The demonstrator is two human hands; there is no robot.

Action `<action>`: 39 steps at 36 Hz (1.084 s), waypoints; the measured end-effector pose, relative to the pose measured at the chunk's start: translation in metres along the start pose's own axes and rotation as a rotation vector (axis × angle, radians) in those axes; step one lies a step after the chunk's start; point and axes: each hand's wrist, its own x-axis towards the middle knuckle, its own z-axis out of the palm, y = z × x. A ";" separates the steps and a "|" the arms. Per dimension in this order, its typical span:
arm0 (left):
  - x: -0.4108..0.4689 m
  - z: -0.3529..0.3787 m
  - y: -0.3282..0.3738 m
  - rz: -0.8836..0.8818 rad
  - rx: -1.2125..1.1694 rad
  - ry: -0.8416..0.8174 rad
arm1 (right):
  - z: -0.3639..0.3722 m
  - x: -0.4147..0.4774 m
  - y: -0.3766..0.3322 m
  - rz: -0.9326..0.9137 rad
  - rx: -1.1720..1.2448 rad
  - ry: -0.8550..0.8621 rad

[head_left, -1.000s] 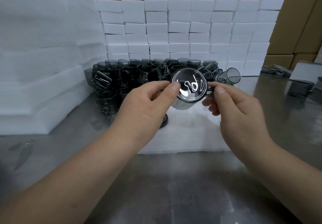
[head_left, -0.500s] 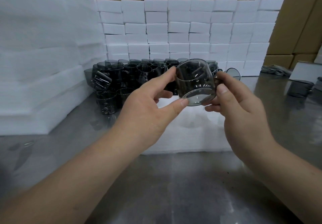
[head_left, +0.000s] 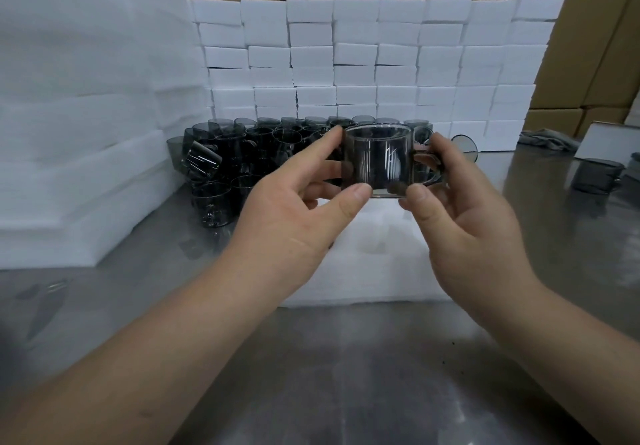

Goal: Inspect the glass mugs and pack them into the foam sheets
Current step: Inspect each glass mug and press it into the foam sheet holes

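mug (head_left: 377, 162): smoky grey glass, glossy (streaky glare)
foam sheet (head_left: 374, 264): white, matt, soft-looking
table (head_left: 346, 375): brushed metal, dull sheen

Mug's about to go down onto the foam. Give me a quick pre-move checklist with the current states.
1. Grip: left hand pinches the mug rim to base, right hand holds the handle side: ok.
2. Mug upright, handle to the right: ok.
3. Glass free of cracks or chips: cannot tell, reflections streak the wall.
4. Foam sheet lies flat on the table below the mug: ok.
5. Free pocket in the foam: cannot tell.
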 end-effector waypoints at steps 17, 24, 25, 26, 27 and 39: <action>-0.003 0.003 0.001 0.214 0.349 0.047 | 0.000 0.002 0.002 0.129 0.105 -0.212; -0.007 0.007 0.001 0.356 0.350 -0.008 | -0.002 0.002 0.001 0.141 0.195 -0.217; -0.008 0.007 0.001 0.379 0.348 -0.029 | -0.002 0.003 0.000 0.154 0.221 -0.216; -0.009 0.008 0.001 0.402 0.359 -0.055 | -0.002 0.003 0.000 0.166 0.255 -0.211; -0.009 0.008 0.001 0.417 0.373 -0.076 | -0.002 0.003 -0.001 0.182 0.286 -0.202; -0.012 0.002 0.006 0.427 0.276 0.092 | -0.008 0.008 -0.007 0.341 0.749 -0.297</action>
